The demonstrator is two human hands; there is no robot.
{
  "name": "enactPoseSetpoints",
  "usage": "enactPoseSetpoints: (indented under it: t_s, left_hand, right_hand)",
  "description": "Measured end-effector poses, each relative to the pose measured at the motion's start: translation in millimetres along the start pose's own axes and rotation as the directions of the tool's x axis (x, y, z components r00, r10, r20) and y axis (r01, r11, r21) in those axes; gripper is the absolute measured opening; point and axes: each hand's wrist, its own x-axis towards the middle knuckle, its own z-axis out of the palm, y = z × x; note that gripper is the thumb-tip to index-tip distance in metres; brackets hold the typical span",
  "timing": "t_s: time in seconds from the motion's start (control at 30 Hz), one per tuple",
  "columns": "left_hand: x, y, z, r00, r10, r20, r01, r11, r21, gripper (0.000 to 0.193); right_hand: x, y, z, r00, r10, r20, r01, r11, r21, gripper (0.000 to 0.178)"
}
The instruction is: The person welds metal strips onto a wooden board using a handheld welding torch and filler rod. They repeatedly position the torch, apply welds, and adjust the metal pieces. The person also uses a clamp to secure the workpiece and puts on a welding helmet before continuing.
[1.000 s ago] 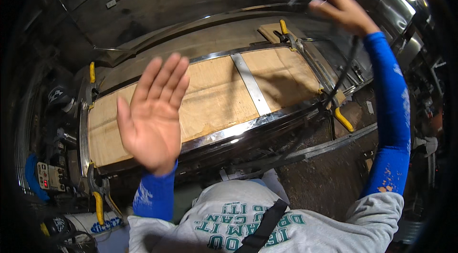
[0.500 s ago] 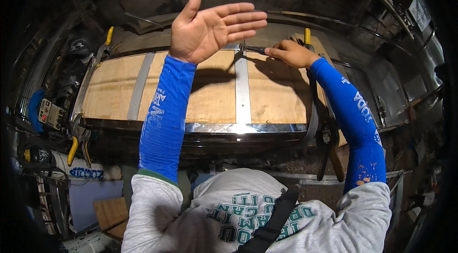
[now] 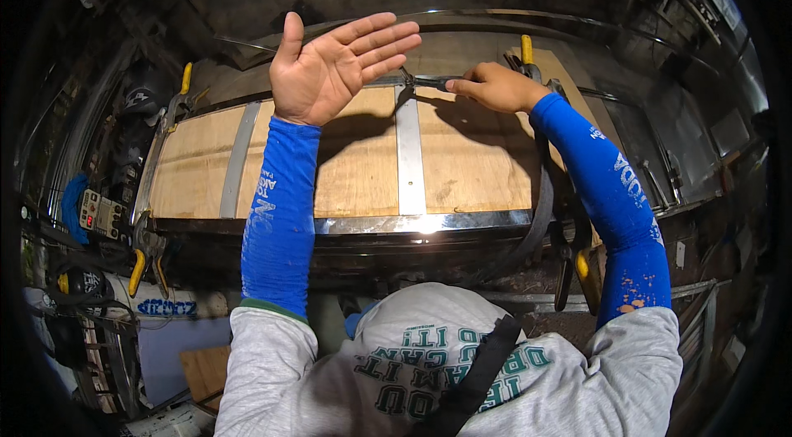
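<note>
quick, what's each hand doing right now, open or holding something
Left hand: open, fingers stretched out, holding nothing.
Right hand: closed on a dark tool, its tip by the far end of a metal strip.

Grn shirt txt (image 3: pixel 437 375), wht sleeve txt (image 3: pixel 627 177), prob. worn
</note>
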Motion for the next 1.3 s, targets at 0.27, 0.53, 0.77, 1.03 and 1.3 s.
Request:
enactPoseSetpoints:
  t_s: [0.27,0.53,0.77,1.03,1.3]
  left_hand:
    - [4,-17,2,0.960,-0.204,0.192,0.212,0.977,-0.022,0.118]
    - [9,-43,5,0.937,-0.318,0.144,0.318,0.948,0.025,0.116]
    - [11,-40,6,0.983,-0.158,0.094,0.162,0.986,-0.038,0.117]
    - [7,-15,-7,0.983,0.037,0.180,-0.003,0.982,-0.189,0.123]
    - [3,-13,1,0.995,0.014,0.096,-0.001,0.991,-0.130,0.123]
  right_hand:
    - [3,18,9,0.997,-0.055,-0.048,0.057,0.998,0.028,0.070]
    - [-1,18,12,0.994,-0.044,-0.096,0.041,0.999,-0.030,0.052]
    - [-1,21,13,0.992,-0.093,-0.083,0.096,0.995,0.026,0.064]
    - [-5,1,7,0.997,-0.059,-0.039,0.056,0.996,-0.071,0.071]
    - [0,11,12,0.996,-0.063,-0.069,0.064,0.998,0.020,0.063]
